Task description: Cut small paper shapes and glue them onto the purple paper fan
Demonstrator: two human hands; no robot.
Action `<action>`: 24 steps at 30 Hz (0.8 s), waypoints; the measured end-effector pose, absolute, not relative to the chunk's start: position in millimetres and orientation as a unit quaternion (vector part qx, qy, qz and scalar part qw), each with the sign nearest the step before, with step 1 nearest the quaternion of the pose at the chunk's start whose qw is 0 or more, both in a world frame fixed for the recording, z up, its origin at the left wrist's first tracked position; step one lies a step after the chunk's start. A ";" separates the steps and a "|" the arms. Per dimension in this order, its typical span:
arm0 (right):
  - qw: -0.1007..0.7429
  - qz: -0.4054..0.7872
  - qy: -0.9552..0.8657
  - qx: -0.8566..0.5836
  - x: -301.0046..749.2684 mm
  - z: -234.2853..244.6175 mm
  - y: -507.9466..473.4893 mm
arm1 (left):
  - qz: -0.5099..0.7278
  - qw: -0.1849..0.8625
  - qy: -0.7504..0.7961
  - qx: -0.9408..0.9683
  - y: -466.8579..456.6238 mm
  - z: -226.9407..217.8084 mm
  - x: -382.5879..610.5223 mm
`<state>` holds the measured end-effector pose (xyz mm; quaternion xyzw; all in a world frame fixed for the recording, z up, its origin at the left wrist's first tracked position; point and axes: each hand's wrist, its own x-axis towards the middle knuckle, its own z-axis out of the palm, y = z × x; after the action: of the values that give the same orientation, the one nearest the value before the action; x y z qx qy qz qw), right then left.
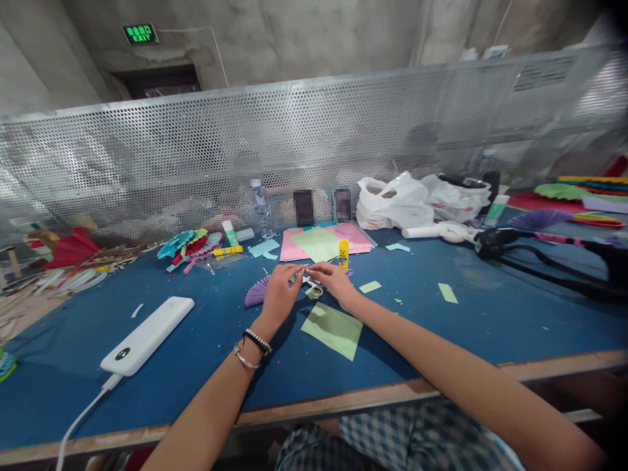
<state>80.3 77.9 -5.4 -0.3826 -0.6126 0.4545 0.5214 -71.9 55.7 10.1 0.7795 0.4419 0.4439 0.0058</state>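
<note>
My left hand (283, 288) and my right hand (334, 281) meet over the middle of the blue table. The fingers of both are pinched together at a small whitish thing, too small to name. Just beneath them lie scissors (315, 292), partly covered by my hands. A folded purple paper fan (256, 292) rests at the left, partly behind my left hand. Closer to me is a light green paper sheet (333, 329). Behind my right hand a yellow glue stick (343, 254) stands upright.
Pink and green paper (314, 243) lies farther back. A white power bank (147, 337) with its cable is at the left, near folded paper pieces (189, 245). White plastic bags (392, 203) and a black strap (530, 258) are on the right. A perforated metal screen (196, 157) bounds the table's back.
</note>
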 end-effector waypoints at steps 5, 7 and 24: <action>0.522 0.453 -0.615 -0.379 80.8 -5.8 78.3 | 0.445 0.004 0.444 0.778 55.4 10.2 -71.8; 0.522 0.453 -0.617 -0.376 80.8 -6.3 79.2 | 0.446 0.005 0.442 0.778 55.5 10.1 -71.8; 0.502 0.393 -0.666 -0.387 82.1 -4.4 78.2 | 0.450 0.053 0.470 0.758 54.3 12.2 -71.0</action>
<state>82.1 78.2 -4.4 -0.3870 -0.6662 0.3934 0.5017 -71.0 54.3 12.2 0.7577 0.4700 0.4497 0.0531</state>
